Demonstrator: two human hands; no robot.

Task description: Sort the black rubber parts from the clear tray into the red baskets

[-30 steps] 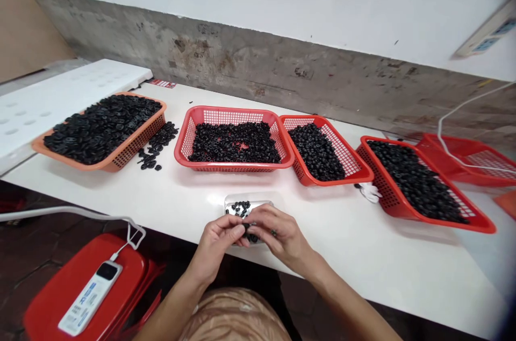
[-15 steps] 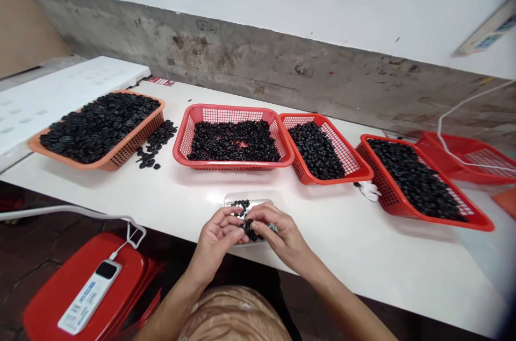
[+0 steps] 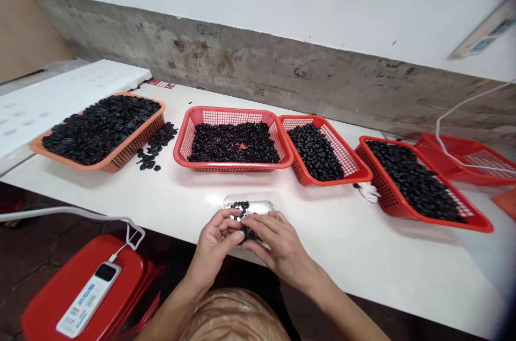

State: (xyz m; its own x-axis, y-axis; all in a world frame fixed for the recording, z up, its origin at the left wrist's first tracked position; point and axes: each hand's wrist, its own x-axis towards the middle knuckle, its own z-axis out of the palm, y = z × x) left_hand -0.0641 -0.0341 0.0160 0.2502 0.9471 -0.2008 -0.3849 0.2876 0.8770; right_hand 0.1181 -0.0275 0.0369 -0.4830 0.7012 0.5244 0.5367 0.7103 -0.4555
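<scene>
My left hand (image 3: pixel 217 239) is closed at the near edge of a small clear tray (image 3: pixel 262 204), thumb against the fingers. A small black ring-like part sits in this pinch, mostly hidden by the fingertips. My right hand (image 3: pixel 278 239) arches over the tray's near side. Its thumb and fingers are apart, with loose black parts (image 3: pixel 250 233) showing between them. More small black pieces (image 3: pixel 242 206) lie at the tray's far left. The hands cover much of the tray.
Behind the tray stand a red basket (image 3: pixel 234 168), a second red basket (image 3: pixel 355 182) and a third (image 3: pixel 427 217), all holding black parts. An orange basket (image 3: pixel 108 163) is heaped at left, with loose parts (image 3: pixel 155 144) beside it. A power strip (image 3: pixel 88 298) lies on a red stool (image 3: pixel 48 287).
My right fingers have come out of their pinch and spread over the parts in the tray. My left hand stays nearly in place, still pinched.
</scene>
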